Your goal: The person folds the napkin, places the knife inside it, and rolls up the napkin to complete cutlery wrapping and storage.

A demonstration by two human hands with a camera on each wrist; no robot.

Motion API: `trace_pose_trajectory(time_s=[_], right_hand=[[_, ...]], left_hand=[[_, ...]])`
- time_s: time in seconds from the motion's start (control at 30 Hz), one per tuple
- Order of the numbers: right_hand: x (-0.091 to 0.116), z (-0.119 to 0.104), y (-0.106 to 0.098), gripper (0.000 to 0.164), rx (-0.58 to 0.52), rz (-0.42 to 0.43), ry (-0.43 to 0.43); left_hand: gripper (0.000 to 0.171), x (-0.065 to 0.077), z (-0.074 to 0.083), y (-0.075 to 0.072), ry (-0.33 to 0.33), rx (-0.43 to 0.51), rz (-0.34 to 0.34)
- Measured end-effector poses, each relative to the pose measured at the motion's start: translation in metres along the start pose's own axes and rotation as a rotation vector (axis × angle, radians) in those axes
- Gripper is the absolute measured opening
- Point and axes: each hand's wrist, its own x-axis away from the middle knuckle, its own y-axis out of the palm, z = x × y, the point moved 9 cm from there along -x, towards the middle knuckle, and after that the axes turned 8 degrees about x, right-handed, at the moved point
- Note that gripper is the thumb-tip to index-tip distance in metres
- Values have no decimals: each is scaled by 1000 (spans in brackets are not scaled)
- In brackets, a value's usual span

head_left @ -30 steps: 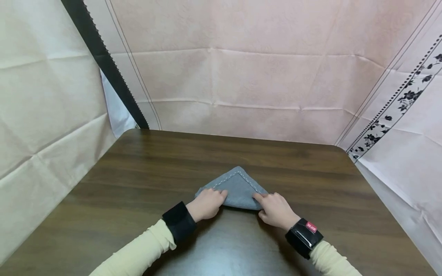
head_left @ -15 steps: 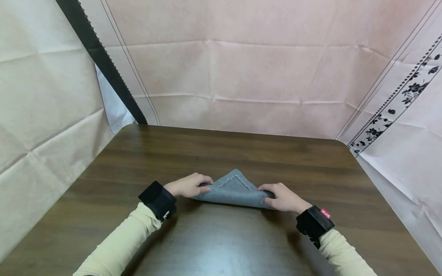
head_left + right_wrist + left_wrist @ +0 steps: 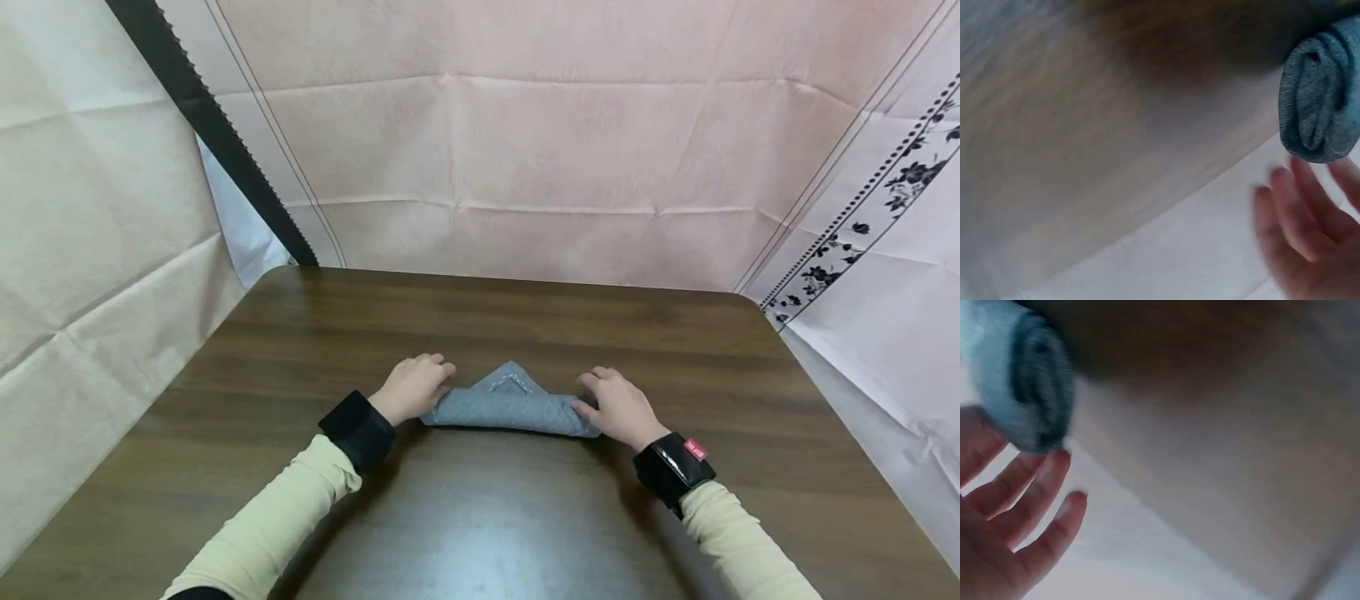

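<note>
A blue-grey cloth (image 3: 506, 410) with a white stitched border lies on the table, its near part rolled up and a triangular corner pointing away from me. The roll's left end (image 3: 1041, 387) shows spiral layers in the left wrist view; the right wrist view shows the right end (image 3: 1313, 100). My left hand (image 3: 415, 387) is at the left end, fingers spread and loosely bent beside the roll. My right hand (image 3: 621, 407) is at the other end, its thumb by the cloth and its fingers apart. Whether either thumb presses on the cloth is unclear.
The brown wooden table (image 3: 480, 517) has rounded far corners. Pale creased sheets (image 3: 540, 150) hang behind it and on both sides. A black strip (image 3: 217, 133) runs down the left sheet, and a floral band (image 3: 855, 242) down the right.
The cloth's near edge has been rolled away from me, so less of the triangular corner shows. Both hands moved outward to the roll's ends, then loosened their grip on it.
</note>
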Motion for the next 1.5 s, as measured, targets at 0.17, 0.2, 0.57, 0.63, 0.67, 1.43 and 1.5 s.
trace_pose_trajectory(time_s=[0.17,0.2,0.57,0.63,0.67,1.43,1.5], right_hand=[[8,-29,-8,30,86,113,-195],[9,-33,-6,34,89,100,-217],[17,-46,7,34,180,98,-279],[21,-45,6,32,115,52,-277],[22,-43,6,32,72,18,-271],[-10,-13,0,19,40,4,-54],[-7,-33,-5,26,116,80,-120]], left_hand=[[14,12,43,-1,196,-137,52],[19,14,47,2,210,-138,34],[36,15,52,18,218,-174,-6],[38,17,50,19,210,-92,-43],[39,18,49,19,203,-35,-69],[25,2,27,4,54,41,-24],[29,7,45,5,96,-52,-20]])
